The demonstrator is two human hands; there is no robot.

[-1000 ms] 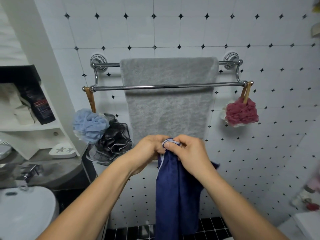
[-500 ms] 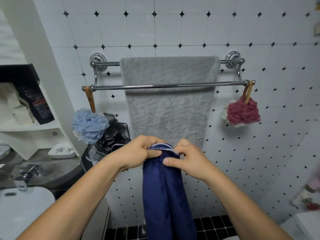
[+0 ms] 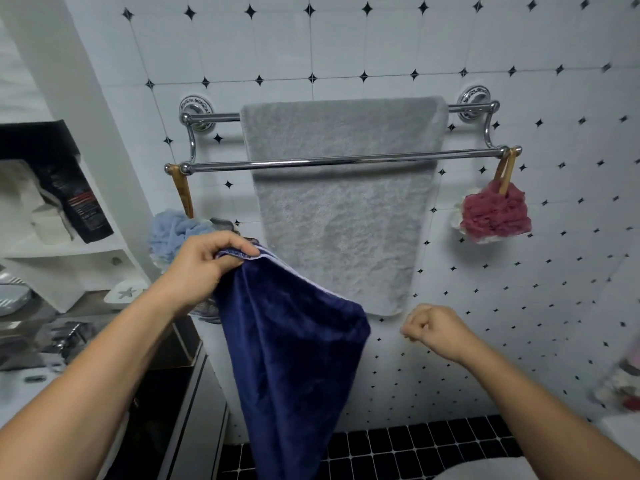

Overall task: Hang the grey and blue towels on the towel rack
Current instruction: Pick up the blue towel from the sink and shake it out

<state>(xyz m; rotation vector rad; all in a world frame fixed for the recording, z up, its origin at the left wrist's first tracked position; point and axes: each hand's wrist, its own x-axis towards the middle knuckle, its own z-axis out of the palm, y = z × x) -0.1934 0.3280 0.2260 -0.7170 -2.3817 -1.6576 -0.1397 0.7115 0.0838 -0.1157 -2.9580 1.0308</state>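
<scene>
A grey towel (image 3: 339,216) hangs over the back bar of the chrome double towel rack (image 3: 221,165) on the tiled wall; the front bar is bare. My left hand (image 3: 204,268) grips a top corner of the dark blue towel (image 3: 294,358), which hangs down in front of the grey towel's lower left part. My right hand (image 3: 433,329) is off to the right of the blue towel, fingers curled in, holding nothing and not touching the cloth.
A red bath pouf (image 3: 495,216) hangs from the rack's right end; a light blue pouf (image 3: 169,233) and a dark one hang at the left end. White shelves (image 3: 69,247) with a black packet stand at left, above a sink counter. Black floor tiles lie below.
My right hand has let go of the blue towel's top edge and moved right and down. My left hand has moved left and up with the towel's corner, spreading the cloth.
</scene>
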